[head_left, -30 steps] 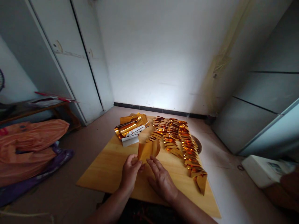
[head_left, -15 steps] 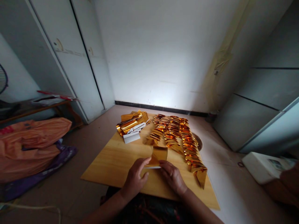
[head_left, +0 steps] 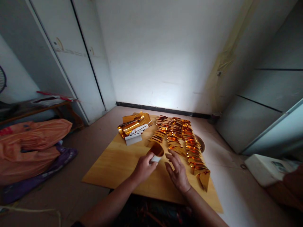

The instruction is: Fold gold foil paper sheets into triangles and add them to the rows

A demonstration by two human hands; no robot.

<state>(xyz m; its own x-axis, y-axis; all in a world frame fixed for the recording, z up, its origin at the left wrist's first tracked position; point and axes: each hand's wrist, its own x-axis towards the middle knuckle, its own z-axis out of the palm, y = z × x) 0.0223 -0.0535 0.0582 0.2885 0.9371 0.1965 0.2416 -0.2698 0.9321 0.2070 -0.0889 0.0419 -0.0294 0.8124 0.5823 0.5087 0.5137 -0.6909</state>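
My left hand [head_left: 145, 167] pinches a sheet of gold foil paper [head_left: 156, 150] over the wooden board. The sheet is curled into a loop, its white back facing me and its gold side inside. To its right, my right hand [head_left: 177, 171] is apart from the paper, fingers spread, holding nothing. Beyond my right hand lie rows of folded gold paper pieces [head_left: 175, 129], overlapping one another. A loose pile of gold foil sheets [head_left: 136, 122] rests at the board's far left corner, with white-backed sheets [head_left: 133, 139] at its near side.
The wooden board [head_left: 111, 167] is in front of my lap. A round bowl [head_left: 201, 143] stands by its right edge. Orange and purple bags [head_left: 35, 142] lie on the left. A white box [head_left: 265, 170] is on the right, and a wall [head_left: 161, 63] rises behind.
The sheet was flat and partly folded between both hands; now it is curled up in my left hand. My right hand has let go and opened, moving slightly right.
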